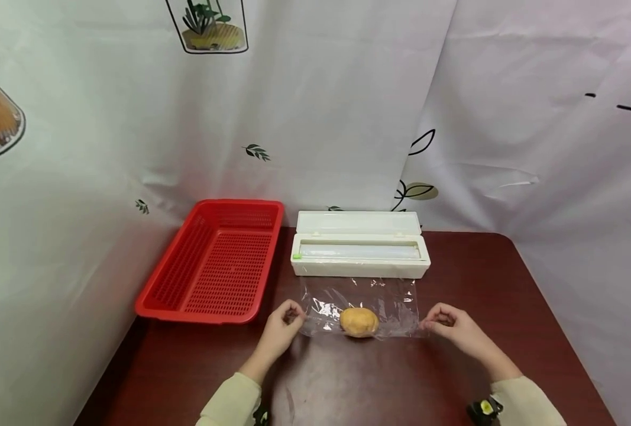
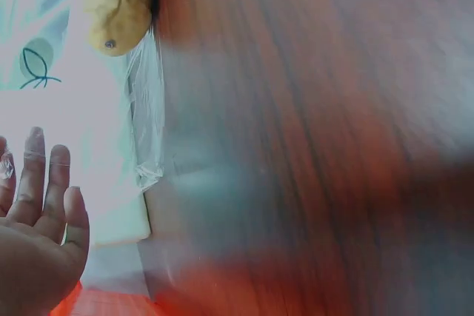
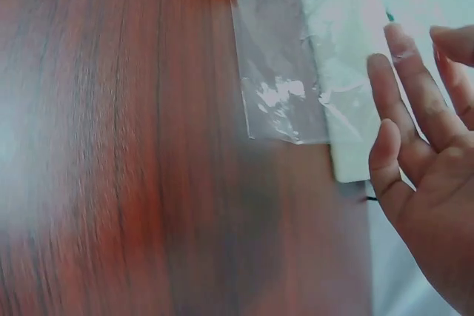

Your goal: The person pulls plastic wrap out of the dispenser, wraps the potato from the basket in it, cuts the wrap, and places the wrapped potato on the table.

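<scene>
Clear film [image 1: 395,302] in the head view spans from a white box [image 1: 360,270] toward the near bench [image 1: 347,378], left hand [image 1: 279,332] and right hand [image 1: 461,334] each pinching a near corner in narrow grip, potato [image 1: 359,322] between them. Even tension should limit creasing. Left wrist view: film bunches near its corner. Right wrist view: flatter sheet. No writing is legible.

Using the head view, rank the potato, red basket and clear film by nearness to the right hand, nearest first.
Nearest to the right hand first:
1. Clear film: at the fingertips, stretching leftward.
2. Potato: left of the hand, near the film's middle.
3. Red basket: farthest left, beyond the potato.
</scene>
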{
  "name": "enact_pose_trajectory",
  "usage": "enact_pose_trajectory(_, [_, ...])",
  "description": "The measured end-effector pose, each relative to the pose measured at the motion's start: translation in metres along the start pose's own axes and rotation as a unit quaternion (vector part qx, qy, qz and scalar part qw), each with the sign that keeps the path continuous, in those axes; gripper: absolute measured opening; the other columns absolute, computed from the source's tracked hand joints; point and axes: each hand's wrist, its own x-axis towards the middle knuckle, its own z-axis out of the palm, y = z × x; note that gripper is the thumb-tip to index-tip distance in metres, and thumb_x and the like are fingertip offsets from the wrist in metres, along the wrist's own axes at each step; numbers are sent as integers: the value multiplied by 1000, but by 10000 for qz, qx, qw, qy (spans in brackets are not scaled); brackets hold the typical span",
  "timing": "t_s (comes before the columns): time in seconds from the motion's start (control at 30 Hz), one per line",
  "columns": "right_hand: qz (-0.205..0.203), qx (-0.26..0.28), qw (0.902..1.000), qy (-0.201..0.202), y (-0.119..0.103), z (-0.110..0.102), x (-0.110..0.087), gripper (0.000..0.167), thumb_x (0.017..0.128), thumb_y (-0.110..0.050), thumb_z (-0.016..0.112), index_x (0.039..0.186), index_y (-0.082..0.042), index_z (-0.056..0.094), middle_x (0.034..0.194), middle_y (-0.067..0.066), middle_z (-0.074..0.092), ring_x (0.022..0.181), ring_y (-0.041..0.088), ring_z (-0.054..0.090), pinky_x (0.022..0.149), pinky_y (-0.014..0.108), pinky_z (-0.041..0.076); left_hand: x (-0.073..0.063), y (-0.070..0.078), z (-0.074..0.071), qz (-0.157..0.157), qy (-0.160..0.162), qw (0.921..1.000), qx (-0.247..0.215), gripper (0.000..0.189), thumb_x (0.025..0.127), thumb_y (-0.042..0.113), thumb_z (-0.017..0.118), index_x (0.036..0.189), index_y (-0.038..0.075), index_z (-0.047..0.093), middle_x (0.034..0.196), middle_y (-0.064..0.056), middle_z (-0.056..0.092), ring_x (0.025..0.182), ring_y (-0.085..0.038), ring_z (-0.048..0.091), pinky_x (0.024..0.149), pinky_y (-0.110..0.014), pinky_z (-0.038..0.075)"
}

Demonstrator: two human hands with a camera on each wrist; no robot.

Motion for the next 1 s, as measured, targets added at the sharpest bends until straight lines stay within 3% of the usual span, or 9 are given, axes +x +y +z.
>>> enact_pose_trajectory(0.1, [259,138,9992,288,4,3,4,11,86,-2,62,91,5,55,82,15,66,75,16,64,64,27,50,5,12,3,-172,15,9995,-256,8,80,-11,55,79,-4,52,75,-26,62,59,-16,54,53,-19,40])
enact_pose_trajectory(0.2, [385,227,9970,627,8,7,7,16,85,-1,63,95,9,54,81,11,64,72,12,63,64,29,51,7,22,3,-285,-19,9992,-264,6,82,-11,52,80,-6,51,71,-29,59,54,-18,53,49,-19,40])
enact_pose_trajectory(0.33, [495,193,9928,1077,10,13,14,19,85,-1,63,98,9,54,80,8,62,70,9,59,62,26,49,12,23,4,-430,-24,9988,-223,3,86,-7,51,84,-6,49,70,-29,57,53,-25,53,48,-20,40])
enact_pose_trajectory(0.47, [690,79,9879,1388,12,20,23,20,86,-2,62,101,9,54,80,11,62,66,7,56,58,22,45,20,2,8,-526,24,9984,-189,3,90,-3,51,91,-4,48,66,-18,56,57,-28,58,49,-31,48])
enact_pose_trajectory(0.6, [990,-261,9839,1465,15,27,31,19,86,-1,61,103,7,53,74,7,58,60,7,49,54,22,41,28,-20,14,-498,126,9958,760,19,89,-1,52,106,2,45,66,-7,56,53,-16,54,47,-32,46])
enact_pose_trajectory(0.67, [1172,-550,9806,1469,17,30,33,17,86,-1,60,101,5,54,71,5,55,59,9,49,53,23,40,30,-25,18,-420,197,9842,1709,28,88,3,55,113,6,42,64,-3,55,50,-13,50,45,-28,41])
enact_pose_trajectory(0.8, [1531,-1340,9687,1423,20,37,35,15,86,-5,60,98,0,55,72,3,53,61,13,49,56,27,40,33,-26,26,-151,205,9429,3322,35,87,9,59,117,9,41,64,-8,57,47,-22,50,42,-35,37])
enact_pose_trajectory(0.87, [1627,-1692,9620,1392,21,41,35,14,85,-7,60,98,-2,55,73,3,53,62,14,50,57,29,39,34,-26,29,-22,116,9226,3857,31,86,9,59,113,10,43,67,-10,58,47,-26,52,41,-38,37])
enact_pose_trajectory(1.0, [1757,-2351,9469,1313,22,47,36,14,86,-12,59,98,-5,55,73,2,50,59,16,46,55,31,36,35,-25,33,175,-128,8905,4545,24,82,7,58,103,7,46,73,-10,57,54,-30,56,44,-40,42])
